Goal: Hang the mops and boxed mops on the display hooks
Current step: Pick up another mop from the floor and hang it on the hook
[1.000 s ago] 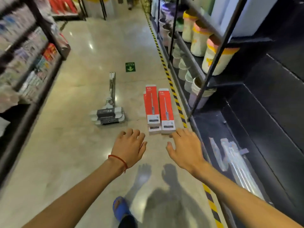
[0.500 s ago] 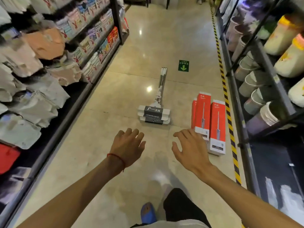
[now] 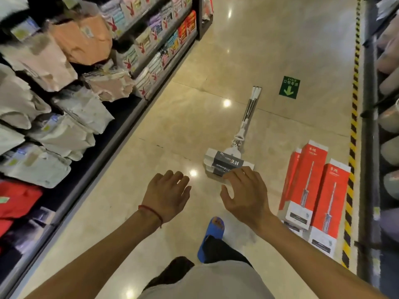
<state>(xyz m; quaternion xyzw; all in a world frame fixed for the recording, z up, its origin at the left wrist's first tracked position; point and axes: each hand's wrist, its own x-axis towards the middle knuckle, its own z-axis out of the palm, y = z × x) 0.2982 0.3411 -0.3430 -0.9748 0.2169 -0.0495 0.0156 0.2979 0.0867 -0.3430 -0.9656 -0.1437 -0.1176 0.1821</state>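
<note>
Loose mops (image 3: pixel 228 160) lie stacked on the shop floor, white heads with a dark label toward me, metal handles pointing away up the aisle. Red and white boxed mops (image 3: pixel 313 190) lie side by side on the floor to their right. My right hand (image 3: pixel 246 193) hovers with spread fingers just over the near edge of the mop heads, holding nothing. My left hand (image 3: pixel 166 195), a red cord on its wrist, floats open above bare floor to the left of the mops.
Shelves of packed textiles (image 3: pixel 64 104) line the left of the aisle. A dark shelf unit with buckets (image 3: pixel 388 117) runs along the right behind yellow-black floor tape (image 3: pixel 354 117). A green arrow sticker (image 3: pixel 289 87) is on the floor. My blue sandal (image 3: pixel 211 236) steps forward.
My view has swung left and I have stepped closer. The mops now lie right under my right hand, and the red boxes have shifted to my right.
</note>
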